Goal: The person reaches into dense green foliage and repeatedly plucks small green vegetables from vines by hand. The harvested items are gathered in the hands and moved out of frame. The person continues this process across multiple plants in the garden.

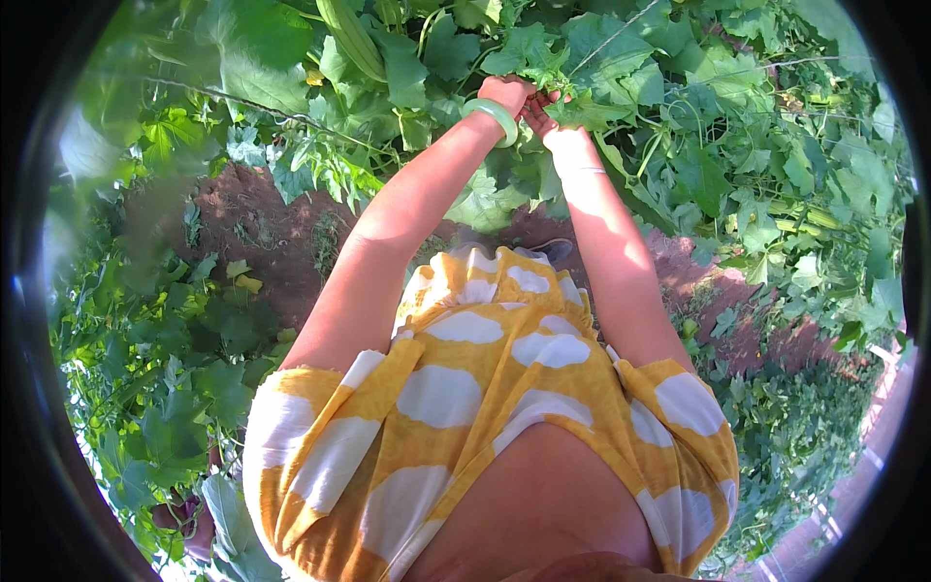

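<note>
My left hand (505,96), with a pale green bangle (494,120) at its wrist, is curled among the leaves of a climbing gourd vine (542,69). Close against it, my right hand (553,125) has its fingers bent toward the left fingertips. Both hands meet at a leafy young shoot; what lies between the fingers is too small and covered to tell. A thin string (614,35) slants down from the top toward the hands. To the left of them hangs a long ridged green gourd (353,40).
Another string (273,110) crosses the foliage at left, and a wire (793,62) runs at right. More ridged gourds (807,214) hang among leaves on the right. Reddish soil (254,225) lies below, with a shoe (556,249) on it. Dense vines (167,407) grow at lower left.
</note>
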Demonstrator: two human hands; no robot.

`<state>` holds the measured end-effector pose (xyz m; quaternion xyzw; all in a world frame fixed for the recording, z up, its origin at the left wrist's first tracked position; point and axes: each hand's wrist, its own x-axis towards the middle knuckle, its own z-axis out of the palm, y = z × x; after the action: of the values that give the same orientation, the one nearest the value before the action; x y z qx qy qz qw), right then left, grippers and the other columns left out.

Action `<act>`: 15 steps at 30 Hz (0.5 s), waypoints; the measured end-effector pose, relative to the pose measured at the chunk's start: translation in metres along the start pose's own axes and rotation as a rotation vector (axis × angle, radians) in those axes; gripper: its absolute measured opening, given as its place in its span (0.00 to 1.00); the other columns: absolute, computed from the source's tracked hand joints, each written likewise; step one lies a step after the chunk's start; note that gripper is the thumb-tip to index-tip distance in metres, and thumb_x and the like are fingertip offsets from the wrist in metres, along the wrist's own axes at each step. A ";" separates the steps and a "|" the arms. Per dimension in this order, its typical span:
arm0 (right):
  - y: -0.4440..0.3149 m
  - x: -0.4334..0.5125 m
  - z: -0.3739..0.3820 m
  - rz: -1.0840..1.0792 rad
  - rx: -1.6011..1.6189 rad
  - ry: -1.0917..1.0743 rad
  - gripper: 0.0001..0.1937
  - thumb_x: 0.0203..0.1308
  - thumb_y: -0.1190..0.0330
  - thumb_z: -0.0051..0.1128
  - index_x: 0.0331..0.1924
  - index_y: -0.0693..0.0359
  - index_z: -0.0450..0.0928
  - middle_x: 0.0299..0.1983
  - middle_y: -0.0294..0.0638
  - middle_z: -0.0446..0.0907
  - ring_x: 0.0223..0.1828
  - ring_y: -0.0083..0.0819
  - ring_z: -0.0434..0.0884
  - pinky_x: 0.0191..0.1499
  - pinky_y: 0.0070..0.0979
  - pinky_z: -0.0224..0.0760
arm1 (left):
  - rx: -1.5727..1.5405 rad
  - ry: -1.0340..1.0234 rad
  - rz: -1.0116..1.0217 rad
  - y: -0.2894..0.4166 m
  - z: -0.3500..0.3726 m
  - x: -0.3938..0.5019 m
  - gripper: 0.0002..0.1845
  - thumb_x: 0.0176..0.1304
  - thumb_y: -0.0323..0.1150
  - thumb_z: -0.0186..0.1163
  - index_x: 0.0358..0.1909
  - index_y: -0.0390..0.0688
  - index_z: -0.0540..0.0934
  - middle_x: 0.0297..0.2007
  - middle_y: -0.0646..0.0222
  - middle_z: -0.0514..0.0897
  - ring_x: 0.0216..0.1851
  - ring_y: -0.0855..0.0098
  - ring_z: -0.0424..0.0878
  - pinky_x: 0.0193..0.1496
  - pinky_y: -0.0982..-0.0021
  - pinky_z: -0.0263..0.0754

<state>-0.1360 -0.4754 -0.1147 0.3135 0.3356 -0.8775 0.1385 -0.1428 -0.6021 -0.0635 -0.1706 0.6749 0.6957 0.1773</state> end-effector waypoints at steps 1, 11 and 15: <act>-0.001 -0.004 -0.001 -0.004 0.004 -0.030 0.16 0.67 0.53 0.44 0.42 0.56 0.75 0.40 0.42 0.78 0.43 0.39 0.78 0.53 0.47 0.73 | 0.023 -0.005 0.035 -0.001 0.000 -0.002 0.05 0.56 0.30 0.60 0.28 0.38 0.81 0.21 0.66 0.82 0.20 0.76 0.78 0.18 0.75 0.65; -0.004 0.012 -0.027 0.053 -0.050 -0.141 0.14 0.65 0.53 0.48 0.46 0.52 0.75 0.42 0.35 0.80 0.43 0.34 0.80 0.49 0.41 0.75 | -0.010 -0.032 0.201 -0.009 0.020 0.000 0.06 0.58 0.28 0.62 0.35 0.37 0.80 0.26 0.67 0.83 0.23 0.76 0.81 0.25 0.74 0.78; -0.004 0.014 -0.033 0.062 -0.090 -0.123 0.19 0.67 0.53 0.45 0.55 0.52 0.71 0.52 0.37 0.77 0.50 0.36 0.78 0.57 0.41 0.72 | 0.259 0.074 0.576 -0.016 0.019 -0.002 0.05 0.55 0.24 0.59 0.34 0.37 0.81 0.26 0.63 0.84 0.23 0.70 0.83 0.26 0.69 0.79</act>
<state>-0.1330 -0.4504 -0.1407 0.2625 0.3555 -0.8745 0.2001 -0.1333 -0.5831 -0.0760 0.0264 0.7843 0.6190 -0.0316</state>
